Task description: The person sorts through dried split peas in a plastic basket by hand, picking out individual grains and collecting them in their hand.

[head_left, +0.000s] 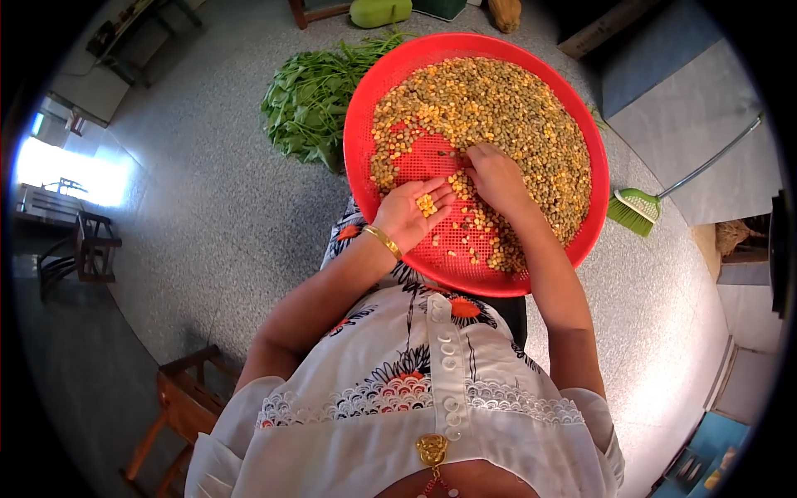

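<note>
A round red mesh tray (pixel 359 108) rests over my lap, tilted in view, with a thick layer of mixed grains (pixel 531 108), greenish-brown and yellow. My left hand (pixel 408 214) is palm up over the tray's near left part, fingers stretched out. Several yellow kernels (pixel 427 205) lie on its fingers and palm. Among the grains near the tray's middle is my right hand (pixel 498 178), its fingers bent and pressed together, tips pointing left. Whatever those fingertips pinch is too small to make out. Loose kernels (pixel 473 224) are scattered over the mesh between the hands.
Leafy green stems (pixel 307 108) lie on the floor left of the tray. A green-bristled broom (pixel 635 209) is at the right. Behind the tray are a green gourd (pixel 380 12) and an orange-brown squash (pixel 505 13). A wooden chair (pixel 187 402) stands at lower left.
</note>
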{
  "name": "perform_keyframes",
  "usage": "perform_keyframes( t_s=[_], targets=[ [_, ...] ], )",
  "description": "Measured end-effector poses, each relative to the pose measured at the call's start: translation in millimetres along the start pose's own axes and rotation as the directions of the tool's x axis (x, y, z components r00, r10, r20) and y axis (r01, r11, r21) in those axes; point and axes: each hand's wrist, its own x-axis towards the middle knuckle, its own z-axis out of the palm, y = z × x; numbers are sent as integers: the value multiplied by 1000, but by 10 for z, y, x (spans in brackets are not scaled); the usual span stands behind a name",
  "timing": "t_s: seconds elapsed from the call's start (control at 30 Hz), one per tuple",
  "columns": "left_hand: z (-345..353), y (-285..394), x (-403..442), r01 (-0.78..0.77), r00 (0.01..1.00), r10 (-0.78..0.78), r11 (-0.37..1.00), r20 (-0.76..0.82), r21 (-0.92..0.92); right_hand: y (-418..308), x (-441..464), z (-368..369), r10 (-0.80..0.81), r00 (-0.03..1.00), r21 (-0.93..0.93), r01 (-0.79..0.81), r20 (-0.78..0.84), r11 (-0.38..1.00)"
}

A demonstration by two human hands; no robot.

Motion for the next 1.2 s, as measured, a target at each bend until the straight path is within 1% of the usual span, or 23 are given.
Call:
perform_keyframes(
  t_s=[0.03,0.1,0.13,0.17,0.2,0.23,0.27,0.33,0.37,0.43,0.47,0.53,0.6,0.67,0.87,0.93,0.97,1.0,1.03,1.07,1.1,1.13,1.2],
  targets=[
    [8,2,-6,1,1000,0,1000,-7,13,-5,14,-30,-2,1000,1,2,1,1000],
    [-15,5,7,5,1000,-5,1000,7,10,-24,40,-128,134,980,290,-171,144,942],
    [-28,2,13,10,1000,-10,1000,22,10,-39,45,-155,134,980,291,-173,149,941],
    [-35,3,18,11,1000,-11,1000,19,8,-52,54,-178,134,961,557,-251,242,791],
    [-43,6,20,11,999,-11,1000,32,3,-65,57,-185,106,939,759,-329,328,561],
    [-48,6,18,10,999,-10,1000,44,0,-87,59,-177,55,946,858,-314,320,406],
    [-41,8,13,10,999,-10,1000,44,1,-75,62,-174,55,946,859,-314,320,405],
    [-16,10,0,12,1000,-12,1000,15,-16,-13,61,-170,180,949,697,-313,259,645],
    [-11,9,-2,10,1000,-10,1000,17,-15,32,42,-166,179,950,698,-310,256,646],
    [-9,3,4,9,1000,-9,1000,-2,-13,115,24,-149,187,945,396,-286,268,873],
    [-8,-2,7,4,1000,-4,1000,4,-9,119,15,-133,186,947,396,-281,260,874],
    [-18,1,26,23,1000,-23,1000,-7,-7,69,-8,-138,169,939,274,-254,300,928],
    [-82,4,77,16,999,-17,1000,41,12,41,-3,-101,128,961,219,-184,246,958],
    [-80,-5,72,23,999,-23,1000,32,16,-26,0,-114,112,960,135,-150,257,979],
    [-84,-14,64,11,999,-11,1000,39,3,-66,-12,-77,68,968,84,-91,242,992],
    [-70,-11,53,11,999,-12,1000,34,4,-53,6,-111,88,979,172,-120,184,978],
    [-52,-12,43,3,1000,-4,1000,16,27,-40,14,-163,128,970,242,-177,205,954],
    [-57,-9,41,0,1000,-1,1000,17,28,-35,29,-193,125,971,242,-174,202,955],
    [-68,-10,44,6,1000,-6,1000,28,15,-28,37,-214,190,950,423,-283,250,860],
    [-81,-13,51,13,999,-13,1000,38,2,-24,36,-223,241,920,579,-383,309,719],
    [-102,-10,70,13,999,-13,1000,39,3,-34,33,-204,175,947,693,-318,270,647],
    [-127,-1,94,9,997,-10,1000,77,5,-54,45,-192,176,946,693,-319,271,647],
    [-161,-10,103,18,995,-19,1000,100,4,-111,71,-146,146,961,877,-276,236,393]
  ],
)
